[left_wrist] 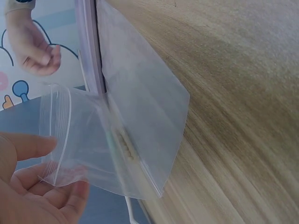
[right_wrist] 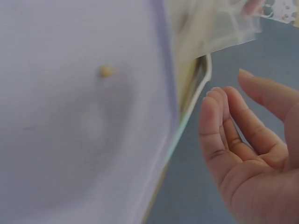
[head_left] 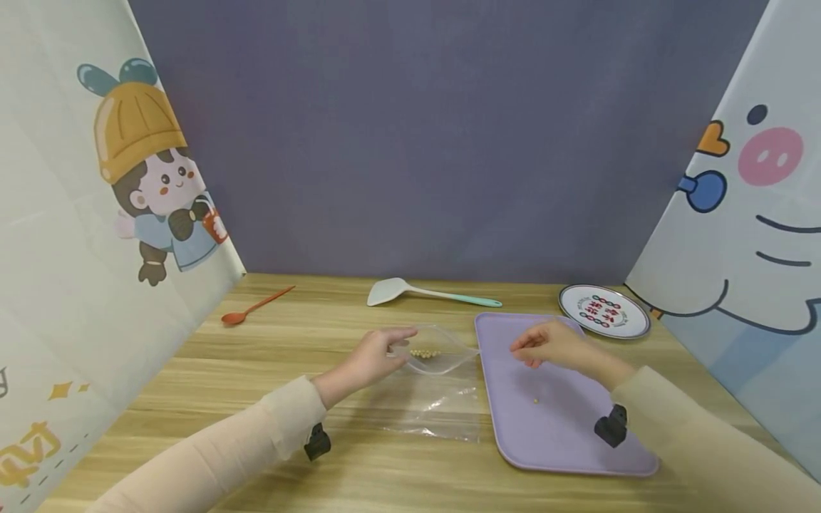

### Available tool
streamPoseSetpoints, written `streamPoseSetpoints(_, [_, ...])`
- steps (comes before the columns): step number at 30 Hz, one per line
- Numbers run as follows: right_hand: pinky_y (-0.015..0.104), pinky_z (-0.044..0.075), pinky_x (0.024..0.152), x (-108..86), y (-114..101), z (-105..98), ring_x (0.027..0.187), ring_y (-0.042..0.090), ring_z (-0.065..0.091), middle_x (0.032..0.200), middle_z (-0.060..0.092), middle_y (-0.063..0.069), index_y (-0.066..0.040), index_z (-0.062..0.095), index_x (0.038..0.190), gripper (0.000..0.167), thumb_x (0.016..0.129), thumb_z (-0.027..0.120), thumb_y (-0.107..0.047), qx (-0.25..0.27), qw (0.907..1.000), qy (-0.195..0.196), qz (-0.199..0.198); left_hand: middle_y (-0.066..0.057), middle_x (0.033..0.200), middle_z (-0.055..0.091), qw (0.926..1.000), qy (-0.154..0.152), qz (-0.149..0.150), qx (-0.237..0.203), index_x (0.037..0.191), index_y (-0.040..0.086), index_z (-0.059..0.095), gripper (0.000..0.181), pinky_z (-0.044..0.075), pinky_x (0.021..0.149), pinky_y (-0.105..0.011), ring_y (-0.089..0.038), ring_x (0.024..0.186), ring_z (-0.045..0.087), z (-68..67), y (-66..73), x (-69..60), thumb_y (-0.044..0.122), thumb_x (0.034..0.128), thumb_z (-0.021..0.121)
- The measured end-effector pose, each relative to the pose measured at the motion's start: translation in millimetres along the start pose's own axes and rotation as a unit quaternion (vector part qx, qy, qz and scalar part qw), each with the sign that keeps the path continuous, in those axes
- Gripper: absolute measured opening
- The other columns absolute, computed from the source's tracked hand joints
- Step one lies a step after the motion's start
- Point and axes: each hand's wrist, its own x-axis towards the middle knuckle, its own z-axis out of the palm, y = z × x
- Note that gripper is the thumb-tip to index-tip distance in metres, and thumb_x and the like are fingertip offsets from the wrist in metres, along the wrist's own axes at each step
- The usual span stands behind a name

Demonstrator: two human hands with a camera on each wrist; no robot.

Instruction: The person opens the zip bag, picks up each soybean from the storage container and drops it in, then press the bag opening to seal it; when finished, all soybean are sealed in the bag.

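A clear zip-lock bag [head_left: 442,413] lies on the wooden table, its mouth spread wide. My left hand [head_left: 374,358] holds the left side of that mouth; the left wrist view shows the zip strip [left_wrist: 65,126] between thumb and fingers. Several small yellow beans [head_left: 423,353] sit inside the bag. Over the purple tray [head_left: 545,449] hovers my right hand [head_left: 556,345], its fingers loosely bent. In the right wrist view its thumb [right_wrist: 266,93] stands apart from the fingers, with nothing between them. One yellow bean [head_left: 536,401] lies on the tray, below the right hand.
Behind the bag lies a white spatula [head_left: 387,291] with a mint handle. An orange-red spoon [head_left: 234,318] rests at the far left. A round white plate [head_left: 625,322] with red print overlaps the tray's back right corner. Printed panels and a dark backdrop enclose the table.
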Motion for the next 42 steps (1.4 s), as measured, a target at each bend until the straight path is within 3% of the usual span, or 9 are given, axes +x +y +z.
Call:
streamPoseSetpoints(10, [0.027, 0.056, 0.062, -27.1, 29, 9, 0.076, 0.013, 0.062, 0.092, 0.067, 0.016, 0.012, 0.062, 0.112, 0.038, 0.079, 0.073, -0.004, 0.031, 0.9988, -0.039, 0.004, -0.019, 0.139, 0.054, 0.9999, 0.000, -0.006, -0.008, 0.132, -0.004, 0.055, 0.048, 0.054, 0.094, -0.045, -0.034, 0.115, 0.062, 1.3, -2.2, 0.2, -0.001, 0.0847, 0.065])
streamPoseSetpoints(16, [0.022, 0.052, 0.057, -29.4, 36, 18, 0.068, 0.010, 0.057, 0.082, 0.063, 0.006, 0.008, 0.067, 0.101, 0.033, 0.073, 0.079, -0.005, 0.021, 0.9987, -0.042, 0.019, -0.017, 0.140, 0.054, 0.9999, -0.001, -0.016, -0.006, 0.132, -0.003, 0.055, 0.048, 0.054, 0.094, -0.045, -0.033, 0.115, 0.062, 1.5, -2.2, 0.1, 0.000, 0.0852, 0.066])
streamPoseSetpoints(24, [0.021, 0.049, 0.052, -29.1, 37, 25, 0.061, 0.010, 0.055, 0.070, 0.061, 0.002, 0.005, 0.068, 0.085, 0.023, 0.070, 0.082, -0.006, -0.012, 0.9996, -0.022, 0.008, -0.016, 0.141, 0.053, 0.9997, -0.004, -0.022, -0.005, 0.133, -0.002, 0.055, 0.048, 0.054, 0.095, -0.045, -0.033, 0.116, 0.062, 0.9, -2.0, -0.1, 0.001, 0.0861, 0.066])
streamPoseSetpoints(34, [0.027, 0.054, 0.051, -25.9, 39, 24, 0.058, 0.014, 0.059, 0.067, 0.067, 0.004, 0.002, 0.071, 0.081, 0.014, 0.076, 0.079, -0.008, -0.034, 0.9994, -0.007, 0.000, -0.017, 0.140, 0.053, 0.9997, -0.005, -0.024, -0.007, 0.132, -0.002, 0.055, 0.048, 0.054, 0.095, -0.046, -0.034, 0.116, 0.062, 0.1, -2.2, -0.2, -0.001, 0.0853, 0.065])
streamPoseSetpoints(42, [0.027, 0.055, 0.056, -10.2, 13, 17, 0.061, 0.011, 0.060, 0.074, 0.069, 0.012, 0.007, 0.071, 0.094, 0.019, 0.085, 0.070, -0.010, -0.021, 0.9989, 0.025, -0.034, -0.016, 0.140, 0.053, 0.9999, -0.007, -0.013, 0.005, 0.133, -0.001, 0.056, 0.048, 0.055, 0.093, -0.043, -0.032, 0.115, 0.062, 0.4, -5.1, 1.7, 0.000, 0.0856, 0.066])
